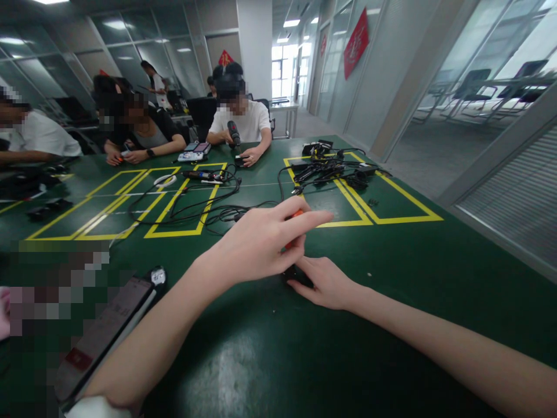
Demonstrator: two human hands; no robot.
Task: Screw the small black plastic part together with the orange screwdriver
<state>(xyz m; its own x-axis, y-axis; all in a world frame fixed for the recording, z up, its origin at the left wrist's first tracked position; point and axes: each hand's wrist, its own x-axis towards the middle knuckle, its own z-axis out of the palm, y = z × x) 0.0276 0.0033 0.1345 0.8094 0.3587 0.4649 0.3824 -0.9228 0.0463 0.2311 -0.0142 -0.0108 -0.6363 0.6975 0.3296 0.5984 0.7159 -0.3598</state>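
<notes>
the black object point(299, 275) is in front of you, over the green table point(404, 267), pinched between the thumb and fingers of your right hand point(328, 283); just above it, your left hand point(263, 242) bends its fingers around an orange thing point(297, 213), mostly hidden, with one finger stretched out; beyond lie black cables point(319, 169)

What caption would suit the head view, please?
Left hand grips orange object, right hand holds black piece, over green table.
</notes>
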